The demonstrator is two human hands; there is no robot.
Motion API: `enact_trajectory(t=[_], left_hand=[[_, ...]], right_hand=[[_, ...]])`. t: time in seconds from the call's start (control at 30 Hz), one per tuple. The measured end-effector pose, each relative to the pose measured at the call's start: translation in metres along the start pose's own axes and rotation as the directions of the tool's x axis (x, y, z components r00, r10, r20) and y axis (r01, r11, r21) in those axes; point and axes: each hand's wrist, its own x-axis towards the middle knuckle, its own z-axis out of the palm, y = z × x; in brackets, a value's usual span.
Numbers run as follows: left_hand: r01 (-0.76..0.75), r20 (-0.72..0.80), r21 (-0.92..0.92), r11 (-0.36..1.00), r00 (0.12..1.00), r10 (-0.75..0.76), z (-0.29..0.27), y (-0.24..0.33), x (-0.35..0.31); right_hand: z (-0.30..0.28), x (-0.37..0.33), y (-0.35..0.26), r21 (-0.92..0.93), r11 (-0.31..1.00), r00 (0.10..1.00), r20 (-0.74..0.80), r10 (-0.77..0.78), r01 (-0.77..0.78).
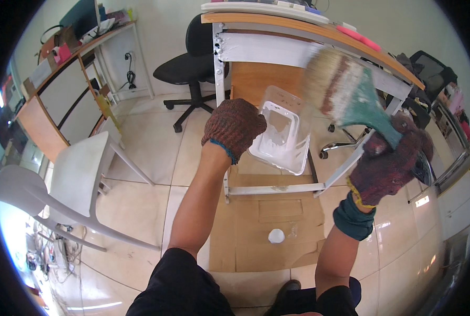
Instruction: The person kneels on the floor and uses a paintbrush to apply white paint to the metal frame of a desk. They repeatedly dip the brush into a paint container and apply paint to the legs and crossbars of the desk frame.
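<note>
My right hand (390,160), in a dark knitted work glove, is closed round the green handle of a wide paintbrush (353,97). White paint smears the brush, and its pale bristles look blurred against the desk's front rail. In a brown knitted glove, my left hand (234,126) grips the left edge of a clear plastic tub (280,134) coated inside with white paint. The tub is tilted in front of the desk (266,47), whose white metal rail and legs carry a wood-edged top.
Flattened cardboard (240,226) covers the floor tiles under the desk, with a round white lid (276,236) on it. A white chair (82,163) stands at the left, a black swivel chair (185,68) behind. Another desk (61,79) is far left. Pink scissors-like handles (358,37) rest on the desktop.
</note>
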Motion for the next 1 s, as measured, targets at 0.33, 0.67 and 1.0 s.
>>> enact_trajectory(t=[0.33,0.67,1.0], left_hand=[[0.091,0.047,0.001,0.996,0.995,-0.091,-0.002,0.007,0.001],[0.04,0.016,0.01,0.999,0.999,-0.04,0.003,0.007,0.001],[0.098,0.121,0.026,0.995,0.988,-0.101,-0.004,0.014,-0.003]], right_hand=[[0.024,-0.003,0.007,-0.061,0.994,0.995,-0.031,0.091,-0.093],[0.033,-0.025,0.013,-0.067,0.998,0.996,0.089,-0.011,0.017],[0.023,-0.011,-0.008,-0.18,0.98,0.994,-0.082,0.072,-0.086]])
